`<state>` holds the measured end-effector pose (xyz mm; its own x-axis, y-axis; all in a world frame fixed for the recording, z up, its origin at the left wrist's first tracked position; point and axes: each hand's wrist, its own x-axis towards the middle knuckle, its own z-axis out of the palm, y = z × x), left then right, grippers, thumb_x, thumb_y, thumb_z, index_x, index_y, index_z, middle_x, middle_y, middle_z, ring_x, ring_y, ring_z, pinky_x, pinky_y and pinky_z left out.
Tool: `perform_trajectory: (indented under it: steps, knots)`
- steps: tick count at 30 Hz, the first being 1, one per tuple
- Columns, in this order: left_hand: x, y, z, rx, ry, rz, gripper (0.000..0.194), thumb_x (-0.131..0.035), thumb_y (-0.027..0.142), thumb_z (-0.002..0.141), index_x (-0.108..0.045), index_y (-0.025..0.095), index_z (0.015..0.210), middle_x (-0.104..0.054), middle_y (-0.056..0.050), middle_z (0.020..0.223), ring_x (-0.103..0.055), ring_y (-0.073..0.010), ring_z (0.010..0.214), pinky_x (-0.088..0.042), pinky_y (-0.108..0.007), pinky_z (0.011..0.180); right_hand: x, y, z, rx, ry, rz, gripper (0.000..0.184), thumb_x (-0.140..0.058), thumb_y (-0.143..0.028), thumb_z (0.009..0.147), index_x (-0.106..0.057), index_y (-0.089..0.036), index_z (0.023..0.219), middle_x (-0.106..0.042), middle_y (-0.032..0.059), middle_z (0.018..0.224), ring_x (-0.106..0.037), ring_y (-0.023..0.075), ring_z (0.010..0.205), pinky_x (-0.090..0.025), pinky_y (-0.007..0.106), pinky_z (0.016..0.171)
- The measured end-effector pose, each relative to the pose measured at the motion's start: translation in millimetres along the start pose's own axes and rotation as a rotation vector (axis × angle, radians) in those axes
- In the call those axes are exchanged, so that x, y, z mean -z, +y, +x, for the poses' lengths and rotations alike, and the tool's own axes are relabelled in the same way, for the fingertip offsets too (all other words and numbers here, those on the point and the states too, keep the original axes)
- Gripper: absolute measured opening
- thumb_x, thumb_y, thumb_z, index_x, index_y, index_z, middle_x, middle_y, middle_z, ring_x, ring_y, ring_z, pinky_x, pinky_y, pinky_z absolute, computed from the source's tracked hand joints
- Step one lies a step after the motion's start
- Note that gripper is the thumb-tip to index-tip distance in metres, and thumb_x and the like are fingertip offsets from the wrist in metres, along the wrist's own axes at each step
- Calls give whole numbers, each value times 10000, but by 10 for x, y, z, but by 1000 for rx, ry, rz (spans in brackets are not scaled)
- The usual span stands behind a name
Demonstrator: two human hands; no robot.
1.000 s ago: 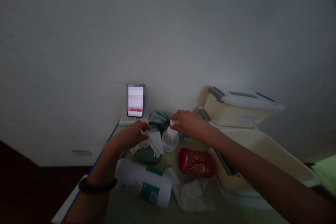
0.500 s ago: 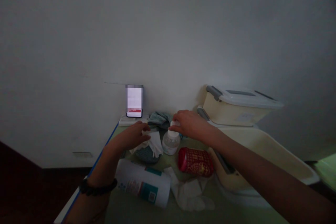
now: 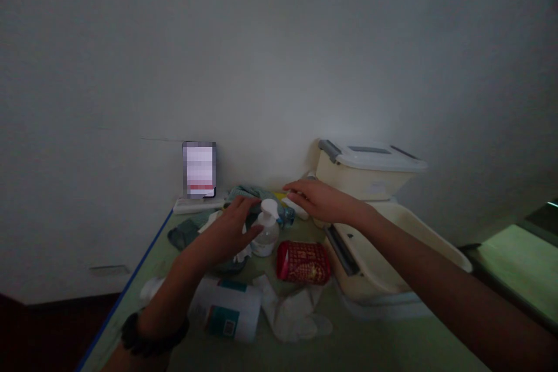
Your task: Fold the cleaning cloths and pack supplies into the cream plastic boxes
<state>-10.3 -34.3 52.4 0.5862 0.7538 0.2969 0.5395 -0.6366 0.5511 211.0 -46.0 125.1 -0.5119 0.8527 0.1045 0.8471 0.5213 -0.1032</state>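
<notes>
My left hand (image 3: 229, 229) is curled over a white tissue (image 3: 241, 256), whose edges peek out below the palm. Its fingertips touch a small clear pump bottle (image 3: 265, 235) with a white pump head. My right hand (image 3: 316, 200) hovers flat with its fingers stretched out, just right of the pump head and above a small white object (image 3: 297, 210) that I cannot make out. A black band sits on my left wrist (image 3: 150, 337).
A lit phone (image 3: 199, 168) leans against the wall. A teal cloth (image 3: 246, 192) lies behind the bottle. A red patterned can (image 3: 303, 262), a white cylinder with a teal label (image 3: 224, 308) and crumpled tissue (image 3: 292, 315) lie nearer. A cream lidded bin (image 3: 366, 171) and cream tub (image 3: 405, 250) stand right.
My right hand has come off the pump head and shifted right with its fingers flattened. My left hand with the tissue has moved up against the bottle. The view has panned right.
</notes>
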Motion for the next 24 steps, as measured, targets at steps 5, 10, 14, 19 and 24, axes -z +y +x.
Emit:
perform_trajectory:
  steps: [5,10,14,19,24]
  knots:
    - [-86,116,28,28,1,20,542,-459,372,849,-282,186,1326,-466,-151,1244,-535,-266,1040,-457,-427,838,116,178,-327,-29,46,17,306,-414,-270,903,-603,-102,1074,-668,119,952,-597,203,851,-433,307,757]
    - [-169,152,58,38,-47,80,559,-427,399,870,-234,236,1370,-437,-132,1333,-538,-268,1083,-455,-390,851,135,310,-654,-48,104,46,291,-424,-273,904,-610,-104,1050,-648,118,1002,-572,205,938,-415,317,835]
    - [-229,245,110,136,-41,73,502,-440,438,855,-345,202,1287,-610,-111,1115,-628,-255,912,-484,-346,745,77,343,-905,-28,132,92,296,-401,-279,918,-606,-118,1060,-636,107,1017,-559,192,959,-411,315,865]
    - [-194,346,161,308,232,63,362,-498,444,811,-528,221,1095,-689,-20,818,-658,-208,723,-480,-273,624,-35,366,-1096,-10,221,187,264,-432,-260,906,-599,-125,1059,-622,110,1041,-536,197,1005,-407,338,902]
    - [14,429,194,289,594,-281,420,-626,420,722,-572,208,1081,-715,-21,733,-670,-192,713,-526,-264,618,-94,325,-1046,-6,279,297,260,-478,-271,887,-580,-153,1094,-610,101,1085,-520,194,1063,-390,355,946]
